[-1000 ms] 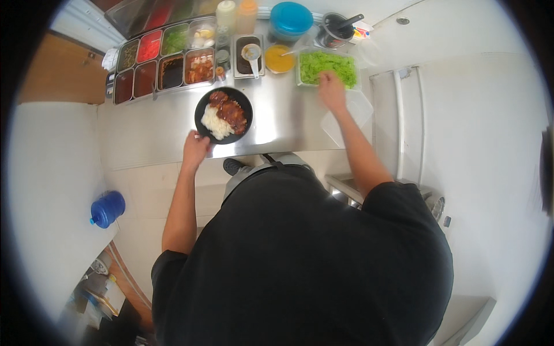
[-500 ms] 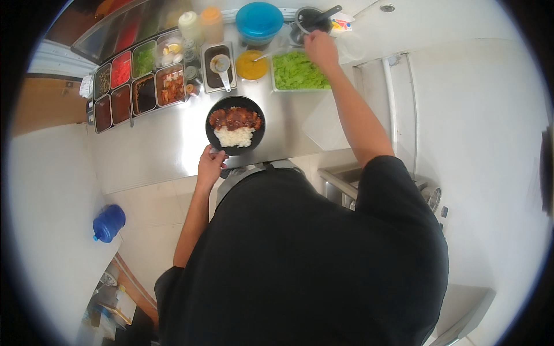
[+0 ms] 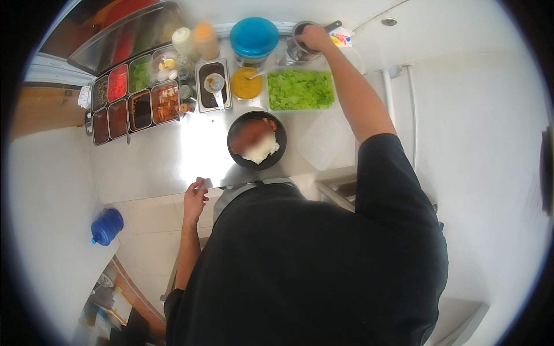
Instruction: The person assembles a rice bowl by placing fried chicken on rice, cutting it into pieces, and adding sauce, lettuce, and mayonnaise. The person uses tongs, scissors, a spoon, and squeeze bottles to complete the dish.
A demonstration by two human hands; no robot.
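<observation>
My right hand (image 3: 316, 38) reaches into the top of a metal pot (image 3: 297, 53) at the back right, its fingers curled and mostly hidden. A dark utensil handle (image 3: 333, 26) sticks out beside it. My left hand (image 3: 195, 202) is at the counter's front edge, fingers loosely bent and apart. A small greyish patch at its fingertips is too unclear to name. In front of me stands a black bowl (image 3: 232, 153) with white rice (image 3: 262, 151) and brown-red sauced meat (image 3: 249, 134), which looks partly blurred. Neither hand touches the bowl.
Chopped lettuce (image 3: 301, 89) fills a clear tub near the pot. Beside it are a yellow sauce bowl (image 3: 246, 86), a blue-lidded tub (image 3: 254, 38) and a dark sauce pan (image 3: 205, 104) with a ladle (image 3: 214, 83). Topping trays (image 3: 140, 111) stand left, a clear lid (image 3: 326, 138) lies right.
My left hand has let go of the bowl's rim and drawn back toward me. The bowl sits farther right. My right hand has moved from the pot's rim down into its opening.
</observation>
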